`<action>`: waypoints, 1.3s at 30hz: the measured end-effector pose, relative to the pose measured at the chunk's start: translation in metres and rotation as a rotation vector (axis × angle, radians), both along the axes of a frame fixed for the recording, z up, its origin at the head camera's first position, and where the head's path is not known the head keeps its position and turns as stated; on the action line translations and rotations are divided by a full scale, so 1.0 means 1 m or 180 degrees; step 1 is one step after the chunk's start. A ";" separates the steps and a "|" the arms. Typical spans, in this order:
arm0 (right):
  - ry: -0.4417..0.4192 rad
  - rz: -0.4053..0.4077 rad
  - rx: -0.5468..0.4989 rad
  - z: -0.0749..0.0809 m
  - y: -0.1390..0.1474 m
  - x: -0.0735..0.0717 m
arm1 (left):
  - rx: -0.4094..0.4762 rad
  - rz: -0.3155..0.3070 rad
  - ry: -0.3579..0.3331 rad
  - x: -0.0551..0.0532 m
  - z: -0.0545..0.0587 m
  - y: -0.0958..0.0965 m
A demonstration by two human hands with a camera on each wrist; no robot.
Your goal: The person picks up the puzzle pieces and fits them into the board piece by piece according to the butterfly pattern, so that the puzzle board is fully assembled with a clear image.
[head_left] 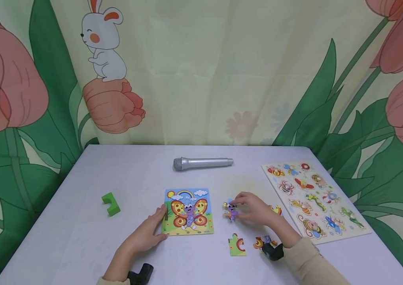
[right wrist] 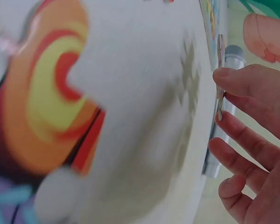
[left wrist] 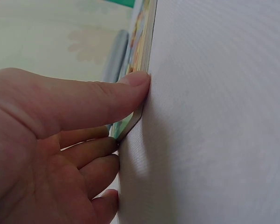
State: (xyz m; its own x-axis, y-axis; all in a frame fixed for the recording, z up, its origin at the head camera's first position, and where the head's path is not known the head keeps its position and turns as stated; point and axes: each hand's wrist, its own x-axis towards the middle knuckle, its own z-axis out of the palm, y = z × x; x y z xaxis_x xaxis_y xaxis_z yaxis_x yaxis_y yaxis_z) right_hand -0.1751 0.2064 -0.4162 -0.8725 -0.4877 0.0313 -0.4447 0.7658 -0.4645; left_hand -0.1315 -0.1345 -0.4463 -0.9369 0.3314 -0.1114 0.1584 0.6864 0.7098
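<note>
A square butterfly puzzle board (head_left: pixel 188 211) lies flat in the middle of the table. My left hand (head_left: pixel 148 231) rests against its near left corner, fingers along the left side and thumb (left wrist: pixel 135 81) at the near edge. To the right of the board, my right hand (head_left: pixel 252 208) pinches a small puzzle piece (head_left: pixel 230 210) with a purple figure on it, between thumb and fingertips. Seen edge-on in the right wrist view, the thin piece (right wrist: pixel 220 51) is off the table, its shadow falling on the cloth. A green-and-red puzzle piece (head_left: pixel 237 245) lies below that hand.
More pieces lie near my right forearm: an orange-yellow one (head_left: pixel 277 209) and orange-and-blue ones (head_left: pixel 258 242) partly behind the black wrist camera. A large insect puzzle board (head_left: pixel 316 202) lies at right. A silver microphone (head_left: pixel 205 163) is at the back, a green C-shaped block (head_left: pixel 111 204) at left.
</note>
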 end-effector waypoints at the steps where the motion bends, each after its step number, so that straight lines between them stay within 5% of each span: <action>1: -0.0015 0.0005 -0.0009 0.000 -0.003 -0.001 | -0.0004 0.0002 0.0002 0.000 0.000 0.000; 23: 0.0013 0.0519 0.0106 -0.006 -0.083 -0.022 | 0.0019 0.0006 0.0046 0.000 -0.004 0.000; 39: -0.0224 0.0433 0.0297 -0.003 -0.118 -0.027 | 0.0034 -0.0016 0.0030 0.000 0.000 -0.001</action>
